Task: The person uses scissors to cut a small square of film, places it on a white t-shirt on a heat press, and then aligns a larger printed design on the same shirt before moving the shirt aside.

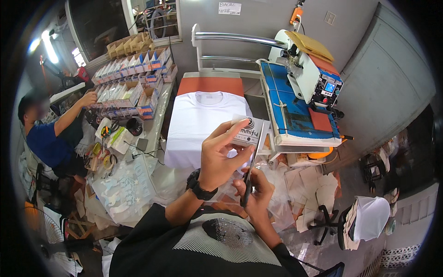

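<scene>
My left hand (220,159), with a black watch on its wrist, pinches a small clear sheet (249,132) printed with a black logo. Its fingers and thumb cover part of the print. My right hand (260,188) grips a pair of scissors (248,184) with dark handles, blades pointing up along the sheet's right edge. Whether the blades are cutting the sheet cannot be made out. Beyond my hands, a white T-shirt (198,122) lies spread over the orange-red pad (207,85) of a press.
The press head (309,83) with its control box stands swung aside at the right, over a blue surface. At the left a person (50,136) in blue reaches toward rows of small boxes (122,97). Clear film sheets (124,189), tape rolls and a chair (350,221) surround me.
</scene>
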`<move>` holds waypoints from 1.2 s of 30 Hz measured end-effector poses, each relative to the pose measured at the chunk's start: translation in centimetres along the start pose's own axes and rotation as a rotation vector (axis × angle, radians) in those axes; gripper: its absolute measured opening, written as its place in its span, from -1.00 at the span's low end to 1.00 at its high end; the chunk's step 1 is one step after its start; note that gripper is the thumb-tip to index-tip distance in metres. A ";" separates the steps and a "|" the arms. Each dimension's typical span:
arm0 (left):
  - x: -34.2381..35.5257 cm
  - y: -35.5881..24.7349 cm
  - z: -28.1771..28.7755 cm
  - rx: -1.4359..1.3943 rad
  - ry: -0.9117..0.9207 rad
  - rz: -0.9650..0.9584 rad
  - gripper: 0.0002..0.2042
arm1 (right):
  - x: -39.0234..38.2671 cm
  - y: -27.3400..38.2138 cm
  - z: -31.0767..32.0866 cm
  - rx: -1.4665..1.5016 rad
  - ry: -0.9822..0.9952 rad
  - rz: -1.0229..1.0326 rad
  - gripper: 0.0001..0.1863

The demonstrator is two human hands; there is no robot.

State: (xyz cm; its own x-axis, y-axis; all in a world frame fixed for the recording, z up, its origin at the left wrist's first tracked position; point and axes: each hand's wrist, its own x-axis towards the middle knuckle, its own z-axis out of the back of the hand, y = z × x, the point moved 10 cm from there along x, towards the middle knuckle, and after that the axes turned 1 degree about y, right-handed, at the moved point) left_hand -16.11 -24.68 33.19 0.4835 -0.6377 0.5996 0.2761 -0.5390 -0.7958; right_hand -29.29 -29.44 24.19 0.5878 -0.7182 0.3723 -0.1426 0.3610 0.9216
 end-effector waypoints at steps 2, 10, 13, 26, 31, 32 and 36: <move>-0.2 0.1 0.0 -0.011 -0.013 0.015 -0.45 | 0.0 -0.2 -0.1 0.014 -0.015 -0.001 -0.57; -1.6 1.2 0.1 -0.149 -0.081 0.038 -0.15 | 0.4 -0.9 2.0 0.341 -0.149 -0.258 -0.54; -2.3 1.6 -0.2 -0.178 -0.072 0.090 0.00 | 3.5 1.3 2.4 0.370 -0.125 -0.176 -0.58; -4.5 1.5 3.5 -0.138 -0.020 0.255 0.12 | 8.1 2.1 -0.8 0.217 0.375 -0.318 -0.57; -4.2 1.0 3.7 -0.133 0.129 0.234 0.10 | 8.5 2.3 -3.0 0.154 0.610 -0.251 -0.55; -3.7 0.9 4.2 -0.144 0.215 0.252 0.07 | 8.8 2.2 -3.3 0.139 0.662 -0.250 -0.56; -3.3 0.9 3.3 0.058 0.609 0.435 -0.03 | 9.0 2.2 -3.4 0.084 0.708 -0.225 -0.59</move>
State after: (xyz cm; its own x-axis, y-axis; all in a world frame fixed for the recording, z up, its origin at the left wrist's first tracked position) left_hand -14.70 -21.26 30.20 0.0180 -0.9874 0.1570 0.2161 -0.1495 -0.9649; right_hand -21.63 -33.12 29.18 0.9781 -0.2041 0.0405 -0.0023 0.1837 0.9830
